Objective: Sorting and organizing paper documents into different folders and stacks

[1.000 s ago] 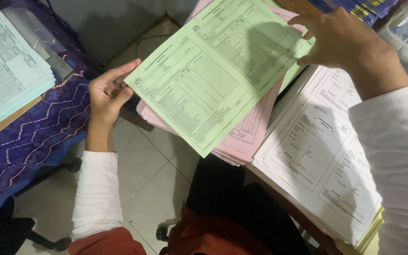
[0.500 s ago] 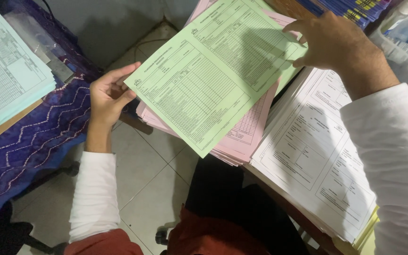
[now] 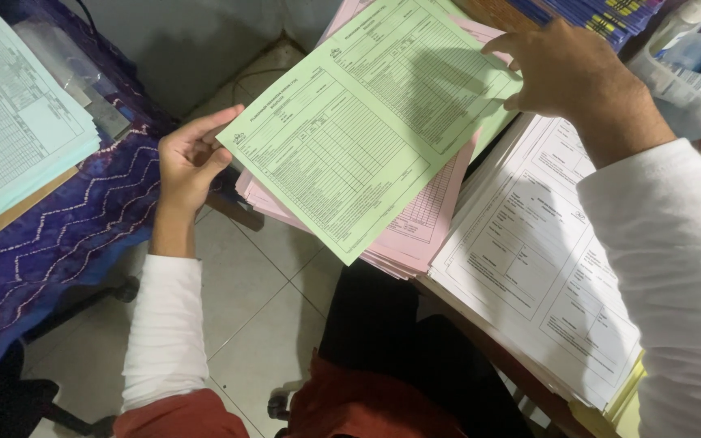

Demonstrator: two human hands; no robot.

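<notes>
A light green printed form sheet (image 3: 367,130) is held between both hands, tilted over a stack of pink forms (image 3: 423,227). My left hand (image 3: 188,158) pinches the sheet's left corner with thumb and fingers. At the far right edge of the sheet my right hand (image 3: 565,73) grips it with its fingertips. The pink stack lies beneath the green sheet and is partly hidden by it.
A thick stack of white forms (image 3: 545,259) lies to the right, yellow sheets under it. A pale blue-green paper stack (image 3: 10,130) rests on a purple patterned cloth (image 3: 58,235) at left. Blue booklets (image 3: 602,12) and a clear plastic bin (image 3: 691,73) sit at top right. Tiled floor (image 3: 261,308) below.
The view has shifted slightly; my right hand has drawn a little left and down along the green sheet's edge. The left hand and sheet stay almost still.
</notes>
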